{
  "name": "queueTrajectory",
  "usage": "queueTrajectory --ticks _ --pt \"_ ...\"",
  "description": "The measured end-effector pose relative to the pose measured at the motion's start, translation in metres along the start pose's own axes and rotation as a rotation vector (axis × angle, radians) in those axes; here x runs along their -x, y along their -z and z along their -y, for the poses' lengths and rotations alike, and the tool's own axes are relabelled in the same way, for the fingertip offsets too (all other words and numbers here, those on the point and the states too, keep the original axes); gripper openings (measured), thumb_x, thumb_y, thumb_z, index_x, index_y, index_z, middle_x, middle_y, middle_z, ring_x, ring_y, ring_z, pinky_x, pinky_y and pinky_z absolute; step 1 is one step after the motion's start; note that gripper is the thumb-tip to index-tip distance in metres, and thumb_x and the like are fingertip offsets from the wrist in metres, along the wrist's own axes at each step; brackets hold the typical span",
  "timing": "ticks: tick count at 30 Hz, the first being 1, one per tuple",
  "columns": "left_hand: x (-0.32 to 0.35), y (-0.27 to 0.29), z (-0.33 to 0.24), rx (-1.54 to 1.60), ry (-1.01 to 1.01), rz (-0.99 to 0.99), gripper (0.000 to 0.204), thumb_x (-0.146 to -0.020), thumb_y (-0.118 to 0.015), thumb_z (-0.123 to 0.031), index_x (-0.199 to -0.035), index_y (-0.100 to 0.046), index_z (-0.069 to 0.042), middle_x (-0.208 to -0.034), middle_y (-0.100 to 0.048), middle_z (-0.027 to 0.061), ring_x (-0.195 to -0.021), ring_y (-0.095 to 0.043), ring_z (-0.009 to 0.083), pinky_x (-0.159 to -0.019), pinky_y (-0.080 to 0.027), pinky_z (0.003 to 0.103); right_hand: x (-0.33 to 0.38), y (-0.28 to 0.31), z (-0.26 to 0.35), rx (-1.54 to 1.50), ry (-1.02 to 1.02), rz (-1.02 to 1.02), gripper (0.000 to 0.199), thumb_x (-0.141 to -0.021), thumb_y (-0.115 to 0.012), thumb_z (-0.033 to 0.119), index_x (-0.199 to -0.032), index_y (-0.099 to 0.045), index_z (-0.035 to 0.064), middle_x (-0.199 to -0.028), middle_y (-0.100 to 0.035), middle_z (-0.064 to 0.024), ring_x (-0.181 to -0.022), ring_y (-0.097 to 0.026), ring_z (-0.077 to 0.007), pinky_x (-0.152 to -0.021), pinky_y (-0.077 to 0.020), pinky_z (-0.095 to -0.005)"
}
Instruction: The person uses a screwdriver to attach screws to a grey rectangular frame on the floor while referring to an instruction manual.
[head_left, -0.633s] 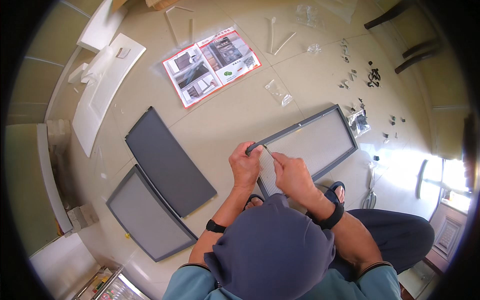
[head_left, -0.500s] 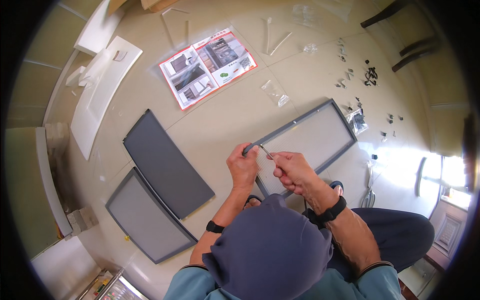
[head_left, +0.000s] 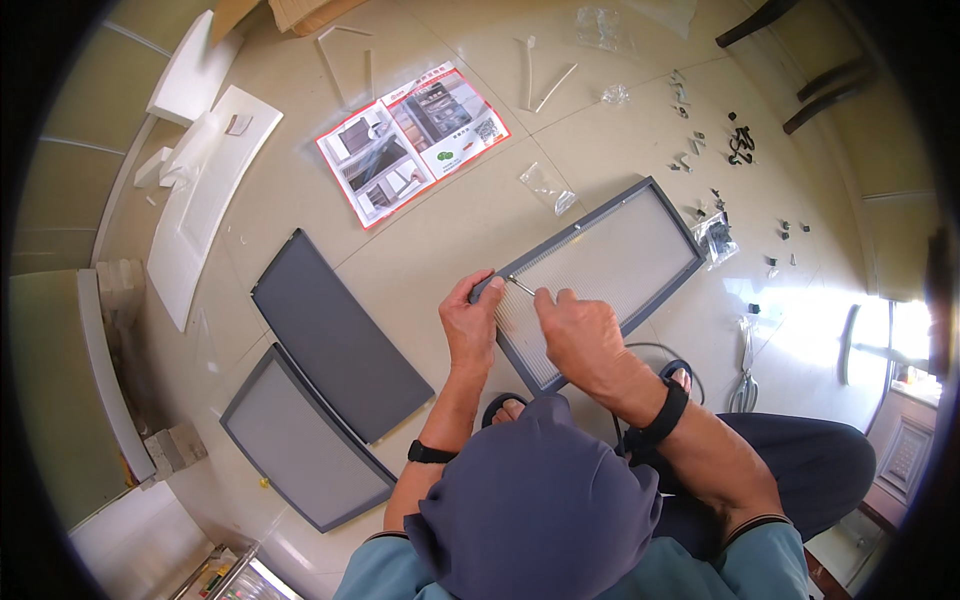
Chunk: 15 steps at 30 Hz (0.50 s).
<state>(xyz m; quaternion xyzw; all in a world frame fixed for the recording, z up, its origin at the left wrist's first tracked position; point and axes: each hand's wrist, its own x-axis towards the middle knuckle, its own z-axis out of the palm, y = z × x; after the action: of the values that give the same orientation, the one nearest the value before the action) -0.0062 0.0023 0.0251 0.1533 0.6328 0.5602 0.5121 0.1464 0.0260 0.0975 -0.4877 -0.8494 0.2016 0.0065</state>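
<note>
My left hand grips the near-left corner of a dark grey framed panel, with its thumb on the frame's inner side. The panel has a clear, ribbed middle and slants up to the right in front of me. My right hand is closed around a screwdriver; its handle is hidden in the fist, and only the thin metal shaft shows. The shaft's tip meets the frame beside my left thumb. Whether a screw sits at the tip is too small to tell.
A plain dark grey panel and a second framed panel lie at the left. Beyond are a printed instruction sheet and white foam pieces. Small black fittings, a plastic bag and scissors lie at the right.
My right hand has rolled over on the screwdriver, its back now facing up. The framed panel and my left hand have shifted slightly to the left.
</note>
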Motion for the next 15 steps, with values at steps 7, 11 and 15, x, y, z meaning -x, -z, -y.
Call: queueTrajectory --ticks 7,11,15 --pt "-0.001 -0.003 0.008 -0.274 -0.242 0.031 0.018 -0.088 -0.069 -0.009 -0.100 -0.070 0.004 -0.084 -0.069 0.0059 -0.077 -0.061 0.0119 -0.073 -0.050 0.026 -0.003 -0.006 -0.006 0.019 -0.073 0.048 0.031 -0.084 -0.060 0.010 -0.113 -0.058 -0.0021 -0.066 -0.059 -0.0088 -0.052 -0.060 -0.0202 -0.043 -0.0479 -0.0334" --pt "-0.002 -0.002 0.002 -0.262 -0.248 0.018 0.019 -0.087 -0.069 -0.010 -0.101 -0.070 0.004 -0.083 -0.069 0.0065 -0.075 -0.061 0.0126 -0.071 -0.051 0.027 -0.021 0.028 -0.010 -1.623 -0.909 0.532 0.022 -0.093 -0.050 0.015 -0.108 -0.056 -0.0012 -0.063 -0.044 0.0006 -0.041 -0.024 -0.0060 -0.033 -0.0201 -0.0236" --pt "0.004 -0.010 -0.007 -0.382 -0.306 -0.008 0.019 -0.087 -0.069 -0.010 -0.100 -0.069 0.003 -0.081 -0.069 0.0071 -0.073 -0.062 0.0137 -0.070 -0.051 0.028 -0.018 0.030 -0.012 -1.385 -0.837 0.467 0.013 -0.092 -0.053 0.013 -0.096 -0.057 0.0016 -0.066 -0.055 -0.0044 -0.041 -0.040 -0.0100 -0.033 -0.0295 -0.0276"
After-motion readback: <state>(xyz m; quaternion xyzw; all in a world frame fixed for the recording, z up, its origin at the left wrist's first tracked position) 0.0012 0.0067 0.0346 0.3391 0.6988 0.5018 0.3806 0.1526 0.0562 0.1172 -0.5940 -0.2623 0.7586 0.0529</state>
